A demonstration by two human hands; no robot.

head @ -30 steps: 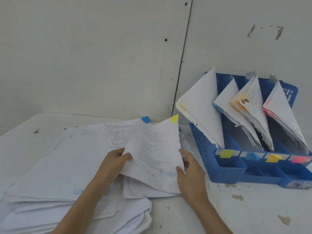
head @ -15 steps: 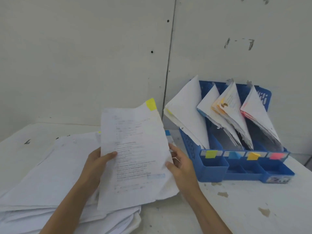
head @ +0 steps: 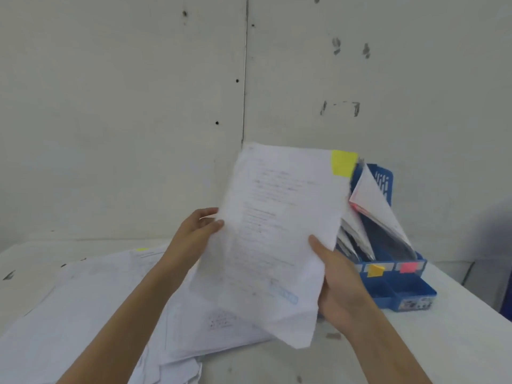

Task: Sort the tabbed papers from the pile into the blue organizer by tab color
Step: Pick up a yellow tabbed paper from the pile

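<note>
Gripping a paper (head: 271,239) upright above the pile (head: 83,314), left hand (head: 194,232) pinched its left edge, right hand (head: 340,285) clasped its right edge. Yellow tab (head: 343,162) sat at top-right corner. Paper hid most of the organizer (head: 410,292) behind.

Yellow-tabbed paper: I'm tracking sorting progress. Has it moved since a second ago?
Yes. The yellow-tabbed paper has risen off the pile and gone rightward. It now overlaps the left side of the blue organizer.
</note>
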